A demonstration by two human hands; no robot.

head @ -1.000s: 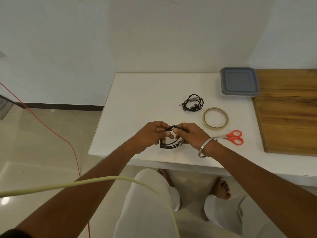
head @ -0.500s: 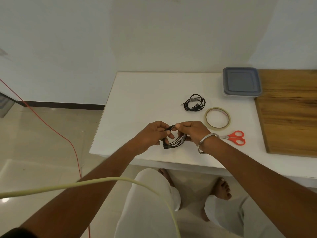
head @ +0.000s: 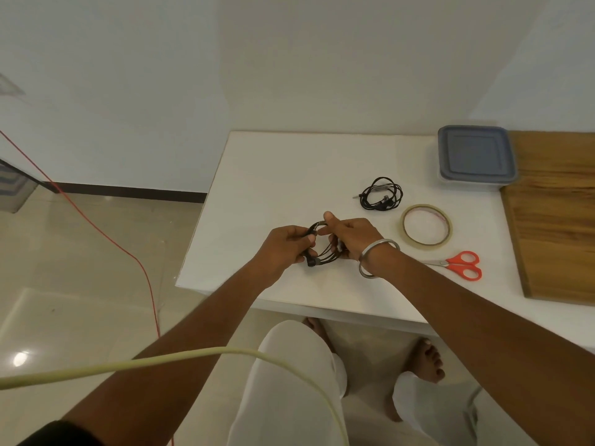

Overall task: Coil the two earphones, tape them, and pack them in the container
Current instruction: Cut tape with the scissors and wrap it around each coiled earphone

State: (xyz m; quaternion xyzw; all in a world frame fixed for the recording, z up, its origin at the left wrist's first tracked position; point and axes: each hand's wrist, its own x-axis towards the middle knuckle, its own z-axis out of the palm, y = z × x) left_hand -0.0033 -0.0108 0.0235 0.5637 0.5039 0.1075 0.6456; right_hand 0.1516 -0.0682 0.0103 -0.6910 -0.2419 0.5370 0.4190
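Got one black earphone (head: 325,252) bunched into loops between both hands, just above the white table (head: 273,188). My left hand (head: 285,247) pinches one side, my right hand (head: 352,236) grips the other. The second earphone (head: 381,193) sits coiled near the tape roll (head: 426,227), scissors (head: 462,264) and closed container (head: 476,156).

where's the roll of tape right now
In the head view, the tape roll lies flat on the white table, right of the hands, between the coiled earphone behind it and the orange scissors in front.
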